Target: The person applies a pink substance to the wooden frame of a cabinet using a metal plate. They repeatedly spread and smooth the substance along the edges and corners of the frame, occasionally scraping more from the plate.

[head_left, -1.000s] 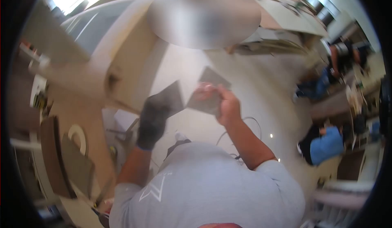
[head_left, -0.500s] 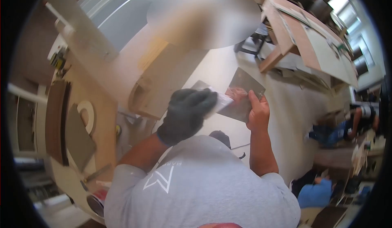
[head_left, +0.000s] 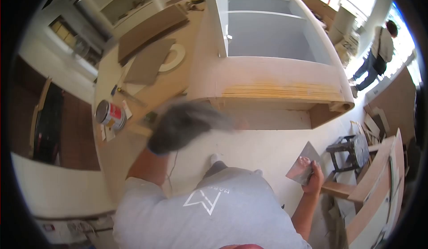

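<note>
My left hand (head_left: 183, 124), in a dark grey glove, is raised in front of the curved cabinet and smeared by motion. From its fingers a blurred pale scraper (head_left: 223, 121) points right, with a pinkish smear at its tip. My bare right hand (head_left: 315, 177) is lower at the right, closed on the edge of a flat grey metal plate (head_left: 307, 153). A lump of pink putty (head_left: 304, 161) lies on that plate. Ahead stands the cabinet (head_left: 267, 68), pale pink with grey compartments and a yellowish ridged strip (head_left: 281, 90) along its near edge.
At the left, a wooden worktop (head_left: 154, 97) carries a paint can (head_left: 110, 114), a white ring (head_left: 173, 57) and brown panels (head_left: 154, 30). A dark stool (head_left: 350, 153) and a wooden table (head_left: 374, 191) stand at the right. One person (head_left: 379, 53) is at the far right.
My view has swung left toward the cabinet. My hands, close together before, are now far apart; the right has dropped with the plate, while the left has moved away toward the cabinet.
</note>
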`<state>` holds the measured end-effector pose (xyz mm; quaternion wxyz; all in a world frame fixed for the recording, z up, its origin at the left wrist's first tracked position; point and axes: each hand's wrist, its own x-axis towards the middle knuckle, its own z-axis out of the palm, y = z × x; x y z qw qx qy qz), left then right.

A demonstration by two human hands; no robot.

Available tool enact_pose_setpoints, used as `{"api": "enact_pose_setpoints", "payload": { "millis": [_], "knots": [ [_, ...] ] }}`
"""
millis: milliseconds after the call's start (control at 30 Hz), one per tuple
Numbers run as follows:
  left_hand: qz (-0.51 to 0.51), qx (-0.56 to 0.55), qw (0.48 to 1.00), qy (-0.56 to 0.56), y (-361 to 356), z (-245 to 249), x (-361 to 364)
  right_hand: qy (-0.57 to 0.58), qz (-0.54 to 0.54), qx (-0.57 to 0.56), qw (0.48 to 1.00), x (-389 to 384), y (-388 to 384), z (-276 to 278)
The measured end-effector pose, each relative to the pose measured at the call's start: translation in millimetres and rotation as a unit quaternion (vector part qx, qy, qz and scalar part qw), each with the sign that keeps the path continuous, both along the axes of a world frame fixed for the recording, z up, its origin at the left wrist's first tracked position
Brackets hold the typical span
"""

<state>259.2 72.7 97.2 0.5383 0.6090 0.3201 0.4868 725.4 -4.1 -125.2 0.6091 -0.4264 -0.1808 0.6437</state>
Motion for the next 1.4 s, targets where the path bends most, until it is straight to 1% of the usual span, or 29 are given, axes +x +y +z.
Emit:
{"api": "enact_pose_setpoints", "payload": {
  "millis": [33,67,100,133,233,267,333,367,400,433,500,533,567,600,633,667,767,800,867,900,1000,1100,1133,1167,1233,1267,1300,1367,1400],
  "knots": [
    [0.073,0.069,0.990,0.097,3,10,-11,0.007,0.015,-0.029,0.999,7,6,-15],
    [0.118,0.117,0.956,0.240,9,41,-11,0.013,0.031,-0.063,0.997,13,13,-25],
    [0.172,0.116,0.928,0.310,16,57,-6,0.016,0.046,-0.096,0.994,18,20,-36],
    [0.161,0.262,0.840,0.448,30,74,1,0.008,0.064,-0.093,0.994,20,29,-49],
    [0.112,0.374,0.694,0.605,65,71,6,-0.001,0.125,-0.137,0.983,12,50,-54],
    [0.103,0.356,0.700,0.611,75,66,10,-0.046,0.114,-0.162,0.979,6,55,-50],
    [0.087,0.324,0.714,0.614,93,57,11,-0.190,0.168,-0.102,0.962,9,68,-82],
    [0.114,0.322,0.708,0.618,96,52,11,-0.262,0.192,-0.071,0.943,9,71,-100],
    [0.142,0.323,0.700,0.621,91,48,13,-0.396,0.203,-0.016,0.896,9,69,-106],
    [0.168,0.320,0.693,0.623,91,46,14,-0.461,0.220,-0.027,0.859,11,70,-112],
    [0.171,0.309,0.698,0.623,86,41,16,-0.581,0.251,-0.047,0.772,24,72,-134],
    [0.173,0.305,0.699,0.623,82,41,18,-0.598,0.234,-0.046,0.765,34,69,-155],
    [0.170,0.300,0.699,0.626,75,42,22,-0.613,0.215,-0.044,0.759,50,62,-193],
    [0.167,0.296,0.700,0.628,64,44,29,-0.627,0.196,-0.043,0.753,65,54,-219],
    [0.162,0.290,0.702,0.630,53,43,35,-0.626,0.195,-0.089,0.750,78,45,-231],
    [0.179,0.306,0.714,0.604,45,38,37,-0.625,0.195,-0.134,0.744,86,35,-240],
    [0.145,0.244,0.730,0.622,47,56,30,-0.480,0.134,-0.227,0.837,103,3,-256],
    [0.161,0.256,0.729,0.613,54,56,26,-0.427,0.113,-0.257,0.860,109,-9,-261],
    [0.194,0.283,0.728,0.594,76,57,18,-0.332,0.062,-0.311,0.888,122,-33,-284],
    [0.183,0.297,0.722,0.598,85,55,16,-0.283,0.035,-0.337,0.897,128,-41,-296],
    [0.162,0.326,0.710,0.603,106,48,18,-0.235,-0.006,-0.380,0.895,133,-54,-306],
    [0.159,0.320,0.711,0.606,112,44,19,-0.220,0.008,-0.373,0.901,132,-54,-305],
    [0.154,0.314,0.710,0.611,110,45,20,-0.333,0.084,-0.332,0.878,136,-54,-315],
    [0.149,0.309,0.710,0.615,109,47,22,-0.439,0.158,-0.283,0.838,141,-51,-325],
    [0.133,0.291,0.720,0.616,102,50,22,-0.492,0.187,-0.266,0.808,135,-43,-318],
    [0.125,0.282,0.724,0.617,98,52,23,-0.445,0.145,-0.302,0.830,129,-35,-314],
    [0.120,0.274,0.722,0.624,93,55,26,-0.395,0.102,-0.337,0.848,115,-25,-296],
    [0.109,0.258,0.717,0.638,81,60,32,-0.361,0.094,-0.335,0.865,107,-16,-293],
    [0.109,0.267,0.711,0.641,76,59,32,-0.343,0.090,-0.334,0.873,104,-13,-292]
  ]
}}
